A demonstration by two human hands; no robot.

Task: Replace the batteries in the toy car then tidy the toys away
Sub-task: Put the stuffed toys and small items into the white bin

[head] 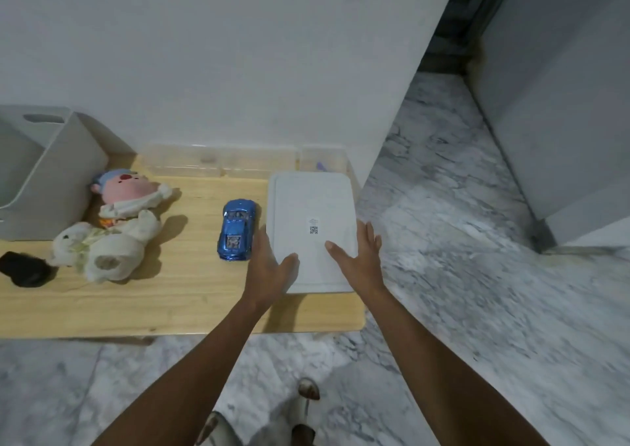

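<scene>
A shiny blue toy car (236, 230) lies on the low wooden table (170, 302), just left of a white lidded box (312, 207). My left hand (271, 268) grips the box's near left edge, thumb on the lid. My right hand (359, 258) rests flat on the lid's near right side, fingers spread. Two plush toys lie further left: a pink-faced doll (131, 191) and a white bear (109, 248).
A grey open bin (51, 173) stands at the table's far left corner. Clear plastic containers (218, 161) line the wall behind. A black object (24, 268) sits at the left edge. Marble floor surrounds the table; my feet (306, 408) are below.
</scene>
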